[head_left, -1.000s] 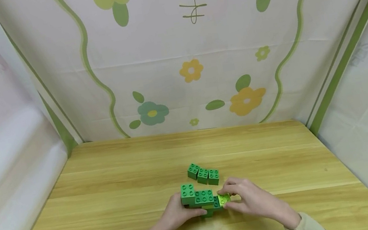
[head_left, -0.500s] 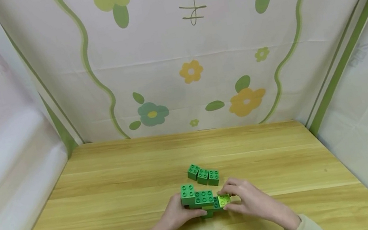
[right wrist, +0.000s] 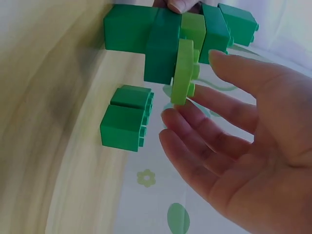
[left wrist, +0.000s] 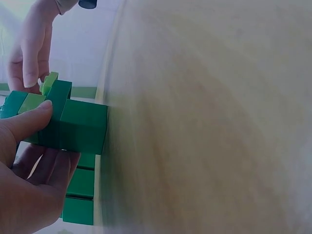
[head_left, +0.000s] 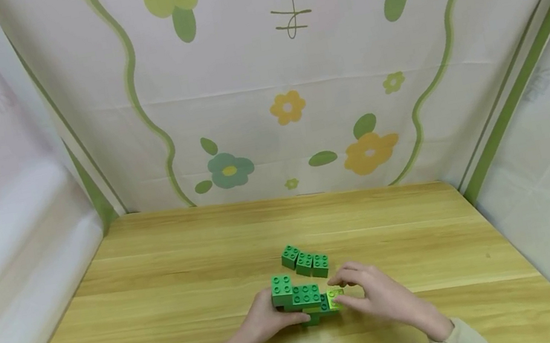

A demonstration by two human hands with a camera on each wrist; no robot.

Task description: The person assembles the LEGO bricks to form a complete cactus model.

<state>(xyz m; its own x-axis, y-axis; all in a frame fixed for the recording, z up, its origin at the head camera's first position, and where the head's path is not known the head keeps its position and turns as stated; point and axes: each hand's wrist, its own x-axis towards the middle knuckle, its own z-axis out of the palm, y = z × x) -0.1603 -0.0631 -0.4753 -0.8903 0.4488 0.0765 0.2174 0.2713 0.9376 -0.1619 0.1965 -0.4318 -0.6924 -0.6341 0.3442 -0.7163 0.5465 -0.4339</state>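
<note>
A build of green toy building bricks (head_left: 305, 296) stands low over the table, with a tall green brick on its left end. My left hand (head_left: 263, 323) grips it, the thumb (left wrist: 36, 119) pressing a lime layer in the left wrist view. On the build's right end sits a thin lime brick (right wrist: 182, 73), its studs facing my right palm. Right beside that brick is my right hand (head_left: 380, 295), thumb and fingers spread apart around it. One fingertip is close to the brick's edge; whether it touches I cannot tell.
Three loose green bricks (head_left: 305, 263) stand in a slightly angled row just behind the build on the wooden table (head_left: 172, 275). A white cloth with printed flowers (head_left: 256, 64) rises behind the table, with more cloth at both sides.
My right thumb and fingers have loosened from the thin lime brick and spread apart. The brick stays on the build, and the left hand keeps its grip.
</note>
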